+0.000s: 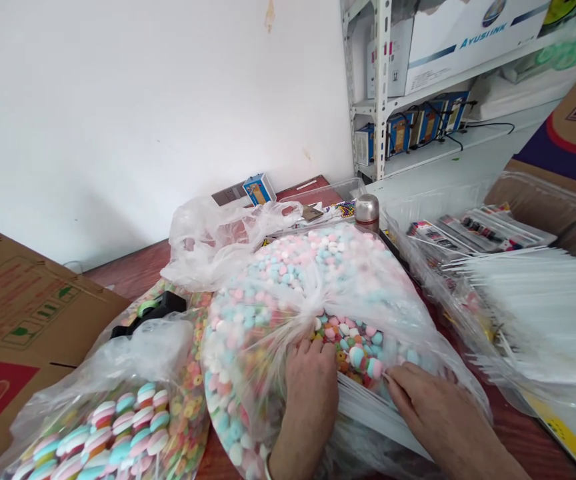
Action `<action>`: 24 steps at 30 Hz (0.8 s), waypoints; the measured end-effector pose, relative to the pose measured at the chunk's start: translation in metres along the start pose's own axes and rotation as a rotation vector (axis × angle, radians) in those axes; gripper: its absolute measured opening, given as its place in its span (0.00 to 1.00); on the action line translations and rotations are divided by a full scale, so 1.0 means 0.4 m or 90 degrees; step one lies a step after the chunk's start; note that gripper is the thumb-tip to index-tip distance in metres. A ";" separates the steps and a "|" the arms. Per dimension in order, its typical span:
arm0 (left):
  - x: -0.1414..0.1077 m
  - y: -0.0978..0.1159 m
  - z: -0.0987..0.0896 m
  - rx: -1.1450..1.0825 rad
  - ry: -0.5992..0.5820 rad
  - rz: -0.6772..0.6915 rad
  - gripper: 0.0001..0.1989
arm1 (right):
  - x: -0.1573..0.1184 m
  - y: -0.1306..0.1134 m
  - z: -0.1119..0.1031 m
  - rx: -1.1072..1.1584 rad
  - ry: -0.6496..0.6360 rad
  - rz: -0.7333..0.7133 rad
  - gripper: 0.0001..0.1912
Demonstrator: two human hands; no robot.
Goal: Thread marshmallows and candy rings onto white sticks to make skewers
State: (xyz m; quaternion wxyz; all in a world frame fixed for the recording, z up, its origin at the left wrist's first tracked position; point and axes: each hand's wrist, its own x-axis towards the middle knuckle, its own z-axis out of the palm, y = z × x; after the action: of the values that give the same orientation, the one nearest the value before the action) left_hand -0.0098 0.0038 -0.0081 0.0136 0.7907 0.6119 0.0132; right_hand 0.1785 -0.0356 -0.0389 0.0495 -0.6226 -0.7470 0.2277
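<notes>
Several soft marshmallows (pixel 357 357) would squash; pinch one end lightly. The right hand (pixel 431 397) apparently does; the left hand (pixel 313 383) curls, grip unclear.

- So the table (pixel 128 270) is reddish-brown, kinda glossy
- huge clear bag of pastel candy balls (pixel 233 320) hogging the middle
- bag of ring candies (pixel 194 400) just left of it
- metal-topped flask (pixel 367 212) behind, base hidden
- clear tub (pixel 402 243) of white sticks, right side
</notes>
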 end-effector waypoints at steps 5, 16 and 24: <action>0.008 -0.019 -0.005 -0.106 -0.001 -0.098 0.09 | -0.001 0.006 0.013 -0.010 0.018 -0.006 0.19; 0.011 -0.004 0.000 -0.042 -0.020 -0.033 0.09 | 0.026 -0.082 -0.061 -0.156 0.024 -0.037 0.19; -0.001 -0.016 0.016 -0.176 0.069 -0.122 0.07 | 0.076 -0.144 -0.101 -0.125 0.006 -0.070 0.17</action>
State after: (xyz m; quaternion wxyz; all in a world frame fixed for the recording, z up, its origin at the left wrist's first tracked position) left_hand -0.0159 0.0049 -0.0147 0.0904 0.7173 0.6769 0.1383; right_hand 0.1339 -0.0022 0.0141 0.0041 -0.5834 -0.7987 0.1475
